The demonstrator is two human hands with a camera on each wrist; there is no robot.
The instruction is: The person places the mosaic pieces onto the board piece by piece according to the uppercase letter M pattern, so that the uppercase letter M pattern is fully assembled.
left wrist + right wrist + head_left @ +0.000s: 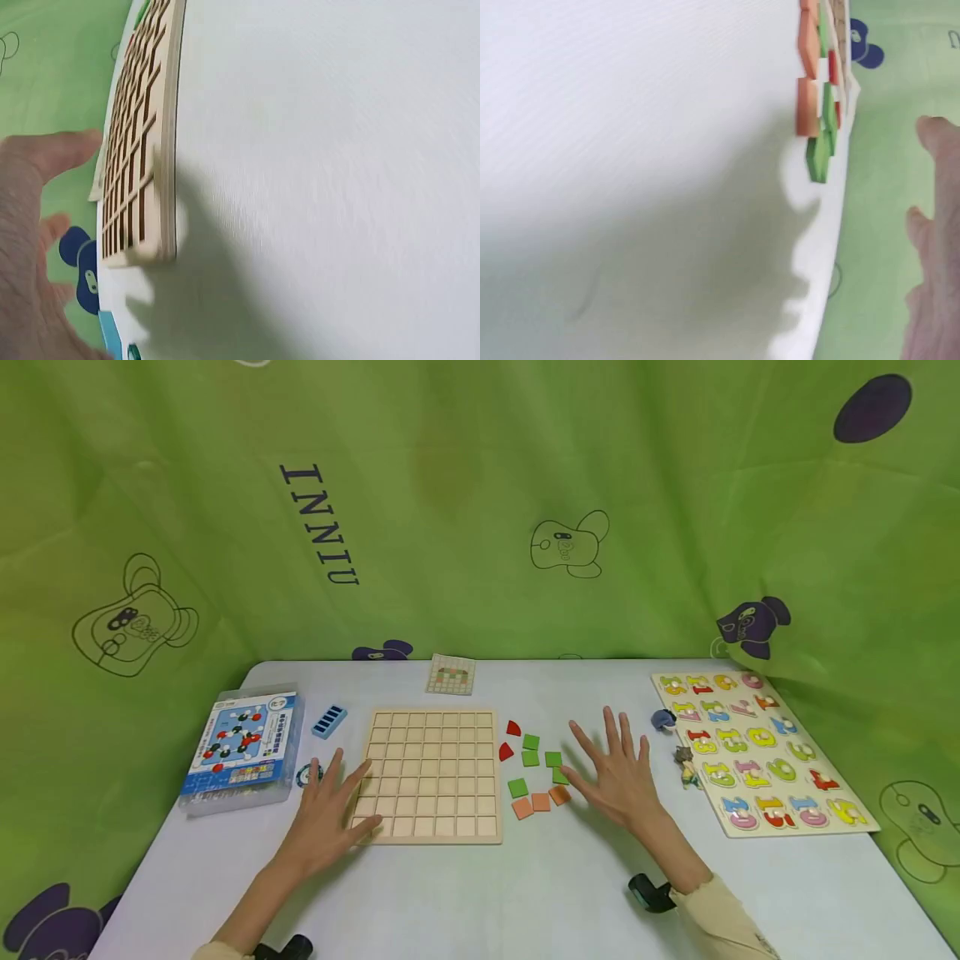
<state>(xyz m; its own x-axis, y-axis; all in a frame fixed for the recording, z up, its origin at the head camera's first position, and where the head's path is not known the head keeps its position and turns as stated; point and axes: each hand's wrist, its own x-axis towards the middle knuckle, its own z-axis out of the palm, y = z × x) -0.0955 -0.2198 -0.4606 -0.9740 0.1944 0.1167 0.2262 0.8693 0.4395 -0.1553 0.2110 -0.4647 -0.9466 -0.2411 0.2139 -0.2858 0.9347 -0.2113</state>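
A wooden grid board [423, 777] with bare square cells lies in the middle of the table. My left hand [318, 822] spreads its fingers over the board's left edge and holds nothing; a shadow falls below it in the left wrist view. To the right of the board lie several green square tiles [517, 787], three orange tiles [541, 802] and two red quarter-round pieces [506, 751]. Just right of these tiles, my right hand [621, 781] hovers with fingers spread, holding nothing. Behind the board is a small pattern card [451, 675] showing a coloured figure on a grid.
On the left stand a boxed molecule model set [243, 747], a blue slotted block [329, 722] and a small round item [307, 774] partly behind my hand. A number puzzle board [765, 756] lies at right, beside two small figurines [686, 767]. Green cloth [465, 527] hangs behind.
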